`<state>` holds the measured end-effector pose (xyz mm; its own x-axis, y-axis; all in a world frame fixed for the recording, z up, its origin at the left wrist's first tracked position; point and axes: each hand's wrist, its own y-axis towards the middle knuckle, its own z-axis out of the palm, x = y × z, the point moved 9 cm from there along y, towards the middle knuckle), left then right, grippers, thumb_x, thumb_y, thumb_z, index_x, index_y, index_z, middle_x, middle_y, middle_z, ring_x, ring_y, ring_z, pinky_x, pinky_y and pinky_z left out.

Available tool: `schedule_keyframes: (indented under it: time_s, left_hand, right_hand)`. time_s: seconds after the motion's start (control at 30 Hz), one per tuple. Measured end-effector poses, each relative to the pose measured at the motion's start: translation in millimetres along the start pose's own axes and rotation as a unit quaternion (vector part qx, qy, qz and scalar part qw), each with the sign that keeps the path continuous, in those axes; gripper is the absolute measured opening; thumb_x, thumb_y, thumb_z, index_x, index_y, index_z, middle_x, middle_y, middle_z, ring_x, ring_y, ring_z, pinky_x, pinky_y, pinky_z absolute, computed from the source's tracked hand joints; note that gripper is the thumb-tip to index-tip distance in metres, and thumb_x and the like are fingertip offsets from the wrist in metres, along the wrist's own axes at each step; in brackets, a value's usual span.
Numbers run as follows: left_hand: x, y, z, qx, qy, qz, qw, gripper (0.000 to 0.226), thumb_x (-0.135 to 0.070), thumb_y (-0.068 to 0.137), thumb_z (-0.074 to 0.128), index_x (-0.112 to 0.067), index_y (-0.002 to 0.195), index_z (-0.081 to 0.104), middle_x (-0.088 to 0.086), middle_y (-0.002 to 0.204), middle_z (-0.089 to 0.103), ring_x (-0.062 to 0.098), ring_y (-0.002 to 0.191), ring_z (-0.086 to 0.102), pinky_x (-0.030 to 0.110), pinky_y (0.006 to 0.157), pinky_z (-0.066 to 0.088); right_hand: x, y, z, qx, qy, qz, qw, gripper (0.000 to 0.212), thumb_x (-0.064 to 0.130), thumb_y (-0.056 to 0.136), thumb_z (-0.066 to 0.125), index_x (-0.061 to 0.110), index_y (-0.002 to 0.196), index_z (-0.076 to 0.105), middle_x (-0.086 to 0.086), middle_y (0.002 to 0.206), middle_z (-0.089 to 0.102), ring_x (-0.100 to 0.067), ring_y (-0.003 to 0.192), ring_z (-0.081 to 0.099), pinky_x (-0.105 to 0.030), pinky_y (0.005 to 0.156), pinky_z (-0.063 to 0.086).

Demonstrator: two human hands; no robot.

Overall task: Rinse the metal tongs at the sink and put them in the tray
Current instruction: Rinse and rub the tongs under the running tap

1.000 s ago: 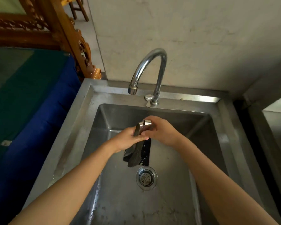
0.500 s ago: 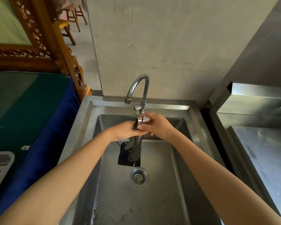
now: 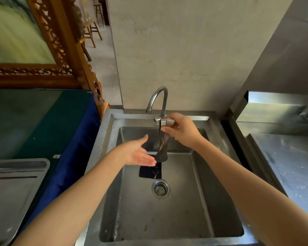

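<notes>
Tongs (image 3: pixel 162 144) hang from right hand (image 3: pixel 182 132); left hand (image 3: pixel 138 153) open beside tips.

Carved wooden frame (image 3: pixel 60 50), blue cloth (image 3: pixel 75 157)

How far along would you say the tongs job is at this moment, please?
Done: the metal tongs are at the sink. No water shows at the faucet, so rinsing can't be confirmed. In hand: the right hand holds the tongs by the top, tips down over the basin; the left hand is open beside them. Left: carrying them to the tray at left.
</notes>
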<state>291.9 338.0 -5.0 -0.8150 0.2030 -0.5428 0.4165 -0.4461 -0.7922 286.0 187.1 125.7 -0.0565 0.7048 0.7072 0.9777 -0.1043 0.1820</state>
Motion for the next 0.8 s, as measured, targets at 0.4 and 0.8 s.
schedule_keyframes:
  time_s: [0.4,0.8]
  left_hand:
    - [4,-4,78,0.037,-0.173,0.116,0.977,0.018,-0.019,0.093,0.053,-0.002,0.088,0.058,0.011,0.079,0.062,0.025,0.071,0.061,0.043,0.087,0.050]
    - [9,-38,72,-0.003,-0.156,0.267,0.951,0.018,-0.013,0.093,0.054,-0.013,0.111,0.056,0.014,0.123,0.061,0.024,0.100,0.066,0.029,0.067,0.058]
  right_hand:
    - [-3,-93,27,0.127,0.051,-0.048,0.989,0.052,-0.002,0.076,0.064,0.010,0.124,0.048,-0.009,0.125,0.043,-0.021,0.106,0.056,-0.030,0.091,0.049]
    - [-43,-103,68,0.120,0.260,0.204,0.936,0.027,0.038,0.094,0.046,0.015,0.100,0.057,-0.009,0.095,0.068,-0.018,0.080,0.068,-0.023,0.060,0.052]
